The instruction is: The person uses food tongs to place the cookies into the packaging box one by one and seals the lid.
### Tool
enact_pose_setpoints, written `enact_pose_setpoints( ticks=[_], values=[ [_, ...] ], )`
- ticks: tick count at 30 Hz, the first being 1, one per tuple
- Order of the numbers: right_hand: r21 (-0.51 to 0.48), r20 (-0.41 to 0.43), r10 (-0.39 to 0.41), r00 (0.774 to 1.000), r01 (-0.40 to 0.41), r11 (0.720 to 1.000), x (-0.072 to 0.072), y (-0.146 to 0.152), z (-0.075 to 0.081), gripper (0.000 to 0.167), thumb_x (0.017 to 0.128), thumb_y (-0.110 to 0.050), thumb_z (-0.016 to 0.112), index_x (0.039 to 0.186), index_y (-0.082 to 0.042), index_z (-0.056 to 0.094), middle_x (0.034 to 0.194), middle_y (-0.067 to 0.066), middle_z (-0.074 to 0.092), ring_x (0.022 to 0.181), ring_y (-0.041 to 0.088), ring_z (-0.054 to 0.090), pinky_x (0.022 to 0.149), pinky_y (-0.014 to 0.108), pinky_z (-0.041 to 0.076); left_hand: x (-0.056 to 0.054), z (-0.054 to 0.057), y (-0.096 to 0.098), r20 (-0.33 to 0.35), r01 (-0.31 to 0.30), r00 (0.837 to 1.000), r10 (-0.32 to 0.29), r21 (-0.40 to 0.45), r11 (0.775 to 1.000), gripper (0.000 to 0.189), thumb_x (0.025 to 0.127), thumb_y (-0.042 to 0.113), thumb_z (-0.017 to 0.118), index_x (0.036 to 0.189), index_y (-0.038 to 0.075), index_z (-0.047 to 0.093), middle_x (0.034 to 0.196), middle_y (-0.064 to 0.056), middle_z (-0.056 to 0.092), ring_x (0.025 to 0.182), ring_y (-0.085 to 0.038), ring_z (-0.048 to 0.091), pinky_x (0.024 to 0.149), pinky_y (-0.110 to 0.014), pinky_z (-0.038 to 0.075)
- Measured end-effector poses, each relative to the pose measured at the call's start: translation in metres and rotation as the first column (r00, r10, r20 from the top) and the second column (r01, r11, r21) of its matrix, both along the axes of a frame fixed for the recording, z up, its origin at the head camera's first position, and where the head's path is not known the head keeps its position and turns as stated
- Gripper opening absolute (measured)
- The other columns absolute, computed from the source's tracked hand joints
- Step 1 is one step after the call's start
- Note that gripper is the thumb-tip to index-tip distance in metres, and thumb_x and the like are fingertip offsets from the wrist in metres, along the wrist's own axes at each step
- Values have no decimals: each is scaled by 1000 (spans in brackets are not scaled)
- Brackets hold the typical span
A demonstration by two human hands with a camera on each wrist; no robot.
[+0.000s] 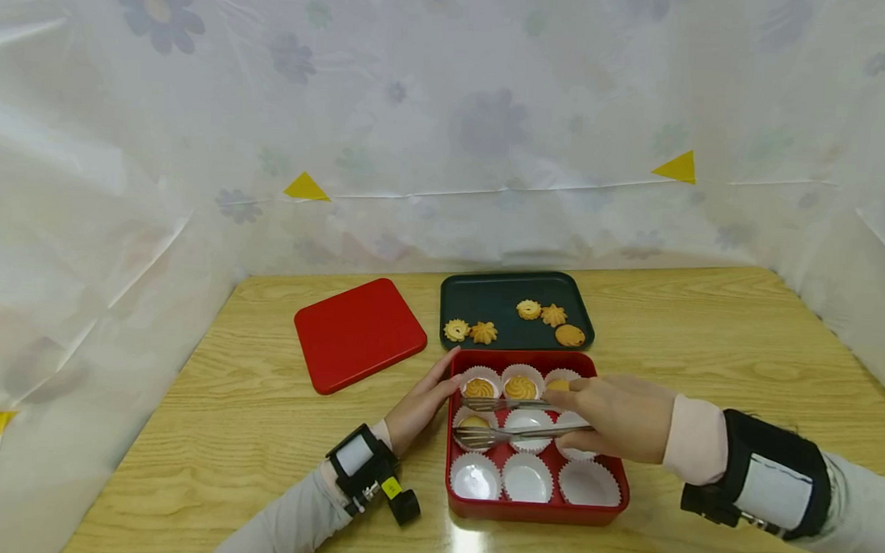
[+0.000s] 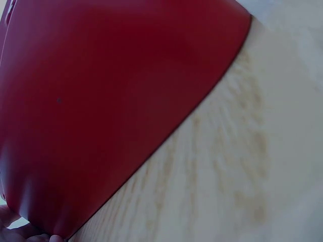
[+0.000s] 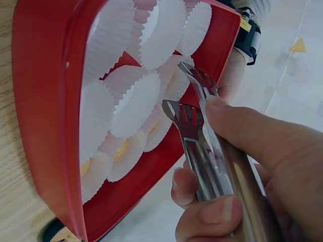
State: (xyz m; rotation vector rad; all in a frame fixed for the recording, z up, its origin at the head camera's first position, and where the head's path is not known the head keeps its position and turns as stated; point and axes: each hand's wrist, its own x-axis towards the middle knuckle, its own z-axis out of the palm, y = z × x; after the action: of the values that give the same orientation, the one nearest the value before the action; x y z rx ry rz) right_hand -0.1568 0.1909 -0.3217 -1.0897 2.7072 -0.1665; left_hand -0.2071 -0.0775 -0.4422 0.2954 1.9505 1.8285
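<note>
My right hand [image 1: 615, 415] grips metal tongs [image 1: 513, 435] with slotted ends, thumb on one arm and fingers on the other. The tong tips are apart, over the left cup of the middle row in a red box [image 1: 535, 512]; a cookie [image 1: 472, 423] lies in that cup. Paper cups [image 1: 528, 478] line the box in rows, and the back row holds cookies [image 1: 520, 387]. With its fingers against the box's left wall, my left hand [image 1: 419, 409] touches the box near its back corner. In the right wrist view the tongs [image 3: 202, 146] lie between thumb and fingers.
Behind the box stands a dark green tray [image 1: 502, 288] bearing several cookies [image 1: 554, 315] of different shapes. A red lid [image 1: 358, 335] lies flat to the left on the wooden table [image 1: 246, 433]. Patterned white sheeting [image 1: 452, 102] encloses the table's back and sides.
</note>
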Motion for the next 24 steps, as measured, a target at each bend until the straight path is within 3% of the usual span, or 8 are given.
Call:
enact_pose_setpoints(
  ticks=[5,10,15,21,24],
  values=[
    [-25,42,-11,999,12,1000,-1,5,7,58,82,-44,74,125,-6,63,91,1,69,61,3,52,58,24,52,-1,-1,0,-13,11,1000,-11,1,1000,61,102,33,43,157,20,17,162,-7,17,149,-28,10,118,-57,8],
    [-70,78,30,996,-24,997,-6,14,17,61,84,-45,71,130,-6,61,94,-4,68,65,3,53,57,21,48,-1,-1,0,-26,19,999,-19,2,1000,61,103,31,42,157,18,16,162,-9,17,149,-30,9,118,-58,8],
    [-168,201,79,976,-45,985,-19,29,28,63,89,-44,66,132,0,57,93,-10,65,69,-1,52,60,21,47,-1,-1,0,-5,5,1000,-6,-10,1000,60,103,32,42,157,20,17,162,-8,15,149,-30,7,118,-58,7],
    [-270,302,27,953,58,961,-36,40,39,62,88,-37,70,130,7,56,106,-2,68,81,4,58,66,22,50,0,0,0,-9,4,1000,-4,-2,1000,61,103,32,42,157,19,17,162,-10,14,149,-30,7,119,-56,8],
    [-263,348,-53,936,151,953,-45,40,44,62,88,-33,71,134,6,53,106,1,66,67,8,56,56,24,48,-1,0,0,-2,2,1000,-2,3,1000,60,103,32,42,156,21,18,162,-9,15,149,-30,8,118,-57,7]
  ],
)
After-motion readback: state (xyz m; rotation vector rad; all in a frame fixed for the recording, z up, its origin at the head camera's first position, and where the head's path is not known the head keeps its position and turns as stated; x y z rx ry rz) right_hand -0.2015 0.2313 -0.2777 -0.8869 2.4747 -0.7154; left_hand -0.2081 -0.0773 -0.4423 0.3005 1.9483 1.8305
